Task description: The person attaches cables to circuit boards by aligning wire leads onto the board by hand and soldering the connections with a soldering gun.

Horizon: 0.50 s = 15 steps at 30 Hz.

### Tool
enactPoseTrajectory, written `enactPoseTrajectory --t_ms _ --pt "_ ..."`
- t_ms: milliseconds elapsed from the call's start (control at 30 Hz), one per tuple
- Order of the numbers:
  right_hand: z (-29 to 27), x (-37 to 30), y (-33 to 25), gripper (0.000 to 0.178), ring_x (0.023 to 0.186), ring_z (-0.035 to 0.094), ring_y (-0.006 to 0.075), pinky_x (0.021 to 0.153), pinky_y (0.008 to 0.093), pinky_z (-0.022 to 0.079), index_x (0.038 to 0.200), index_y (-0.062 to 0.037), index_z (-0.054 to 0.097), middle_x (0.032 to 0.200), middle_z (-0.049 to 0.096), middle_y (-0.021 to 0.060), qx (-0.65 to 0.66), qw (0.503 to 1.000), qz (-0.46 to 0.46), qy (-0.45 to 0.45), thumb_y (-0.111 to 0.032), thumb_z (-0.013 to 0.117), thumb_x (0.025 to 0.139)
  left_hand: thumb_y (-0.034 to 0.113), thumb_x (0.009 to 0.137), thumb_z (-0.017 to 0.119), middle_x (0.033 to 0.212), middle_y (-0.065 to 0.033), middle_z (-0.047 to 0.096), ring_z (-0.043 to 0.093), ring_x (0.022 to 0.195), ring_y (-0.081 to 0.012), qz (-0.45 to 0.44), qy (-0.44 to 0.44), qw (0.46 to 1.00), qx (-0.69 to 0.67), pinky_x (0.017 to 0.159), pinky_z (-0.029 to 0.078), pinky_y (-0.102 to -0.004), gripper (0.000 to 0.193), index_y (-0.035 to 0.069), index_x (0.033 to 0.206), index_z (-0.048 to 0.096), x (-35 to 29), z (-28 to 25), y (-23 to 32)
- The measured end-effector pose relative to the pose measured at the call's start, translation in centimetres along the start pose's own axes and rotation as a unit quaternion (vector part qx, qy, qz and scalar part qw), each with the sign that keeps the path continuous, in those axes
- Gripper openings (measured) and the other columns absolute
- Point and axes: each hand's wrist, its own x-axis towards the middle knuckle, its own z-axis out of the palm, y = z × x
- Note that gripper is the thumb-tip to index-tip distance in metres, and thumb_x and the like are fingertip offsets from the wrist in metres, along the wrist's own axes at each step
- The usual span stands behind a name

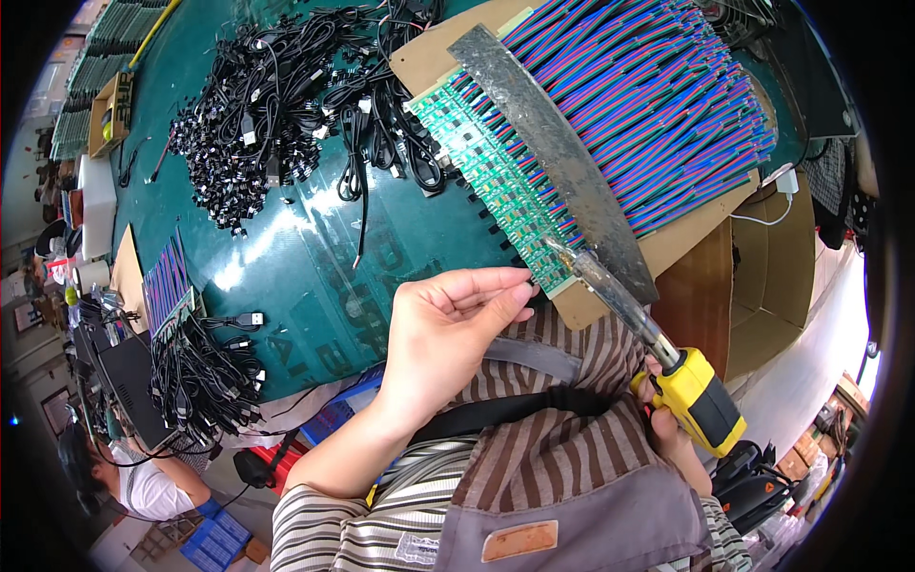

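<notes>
Gripping an iron (703, 402), the right hand (667, 431) sits apart from the left hand (440, 329), which pinches a tiny part (532, 284) by the boards (488, 179). Far left, a box (122, 101) holds something yellow-green.

Yellow soldering gun (702, 400), tilted, tip at slanting green circuit boards (488, 181)

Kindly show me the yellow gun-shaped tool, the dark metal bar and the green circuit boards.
Yellow gun-shaped tool (702, 399): head view, on its body.
Dark metal bar (550, 132): head view, middle of its upper face.
Green circuit boards (488, 178): head view, middle of the row.
</notes>
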Motion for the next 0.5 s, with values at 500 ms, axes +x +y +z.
enactPoseTrajectory --t_ms 500 --pt "-0.5 0.1 -1.0 0.042 0.078 0.067 0.0322 0.073 0.0381 0.055 0.089 0.0033 0.063 0.088 0.067 0.0195 -0.005 1.0 0.005 -0.019 -0.036 0.071 0.073 0.004 0.09 0.069 0.093 -0.0174 0.072 0.071 0.083 -0.0189 0.046 0.06 0.997 0.005 0.075 0.06 -0.032 0.017 -0.011 0.098 0.067 0.4 0.7 -0.6"
